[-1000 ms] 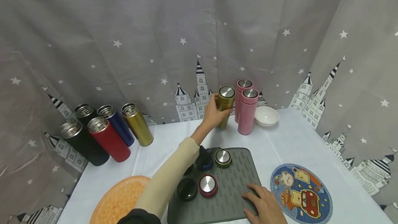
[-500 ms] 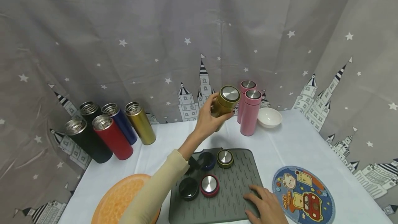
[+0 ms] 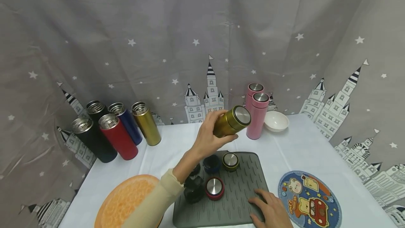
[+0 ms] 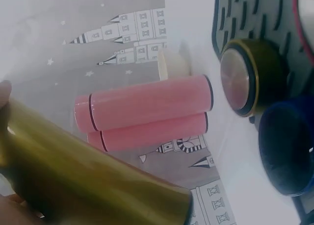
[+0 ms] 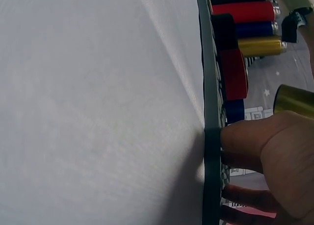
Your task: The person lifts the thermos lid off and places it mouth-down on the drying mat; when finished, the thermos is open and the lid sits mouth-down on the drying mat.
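Two hands show on my screen, and the nearer one, the right hand (image 3: 270, 208), rests on the gray mat (image 3: 242, 194) with its fingers loose and apart. On the mat I see a red lid (image 3: 214, 187), a gold lid (image 3: 230, 161) and a blue lid (image 4: 287, 151) lying hollow side up. Up in the air past them, the left hand (image 3: 206, 139) grips the gold bottle (image 3: 228, 124), fingers and thumb wrapped around it. It is round and shiny, tipped far over, with its flat silver top on, so its inside is hidden from me. Farther back, two pink bottles (image 3: 257, 122) with silver tops stand beside a white bowl (image 3: 276, 120). Far left, I see five open bottles (image 3: 118, 138) with silver necks, too dark inside to tell what they hold.
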A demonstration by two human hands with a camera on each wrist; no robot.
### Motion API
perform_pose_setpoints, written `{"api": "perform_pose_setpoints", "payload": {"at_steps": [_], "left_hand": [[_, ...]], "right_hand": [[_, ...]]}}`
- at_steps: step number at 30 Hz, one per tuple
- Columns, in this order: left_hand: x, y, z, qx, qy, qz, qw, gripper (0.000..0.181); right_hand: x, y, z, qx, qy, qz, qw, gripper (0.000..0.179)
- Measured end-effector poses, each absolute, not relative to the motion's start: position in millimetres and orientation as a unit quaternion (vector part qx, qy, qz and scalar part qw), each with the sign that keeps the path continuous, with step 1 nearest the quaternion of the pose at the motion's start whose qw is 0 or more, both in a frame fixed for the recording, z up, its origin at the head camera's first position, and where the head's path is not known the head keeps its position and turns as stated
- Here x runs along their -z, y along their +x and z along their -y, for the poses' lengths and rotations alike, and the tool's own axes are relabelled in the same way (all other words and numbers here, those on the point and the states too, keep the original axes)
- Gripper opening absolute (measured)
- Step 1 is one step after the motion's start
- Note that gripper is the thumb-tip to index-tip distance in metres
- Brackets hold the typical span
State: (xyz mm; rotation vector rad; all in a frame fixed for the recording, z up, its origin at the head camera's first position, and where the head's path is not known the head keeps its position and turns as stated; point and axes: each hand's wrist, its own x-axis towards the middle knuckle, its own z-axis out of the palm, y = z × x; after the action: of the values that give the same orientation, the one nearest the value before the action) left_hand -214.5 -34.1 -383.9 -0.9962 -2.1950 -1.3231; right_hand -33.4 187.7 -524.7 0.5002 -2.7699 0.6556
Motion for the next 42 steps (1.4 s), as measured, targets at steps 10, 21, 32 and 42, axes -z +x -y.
{"api": "perform_pose_setpoints", "payload": {"at_steps": [10,21,32,42], "left_hand": [[387.1,-177.4,46.6,0.445,-0.36,0.805,0.155,0.078],[382.0,-130.2,54.7,0.402,-0.371,0.827,0.133,0.077],[390.1,-90.6,66.6,0.348,-0.369,0.849,0.152,0.081],[403.4,-65.2,72.2,0.327,-0.363,0.856,0.169,0.082]], "right_hand": [[518.8,-36.0,-183.8,-0.231,0.167,0.952,0.108,0.029],[518.3,-38.6,-189.0,-0.23,0.205,0.945,0.114,0.033],[475.7,-32.4,-194.0,-0.388,0.152,0.908,-0.04,0.054],[430.8,-21.0,-185.0,-0.554,0.158,0.81,-0.114,0.074]]}}
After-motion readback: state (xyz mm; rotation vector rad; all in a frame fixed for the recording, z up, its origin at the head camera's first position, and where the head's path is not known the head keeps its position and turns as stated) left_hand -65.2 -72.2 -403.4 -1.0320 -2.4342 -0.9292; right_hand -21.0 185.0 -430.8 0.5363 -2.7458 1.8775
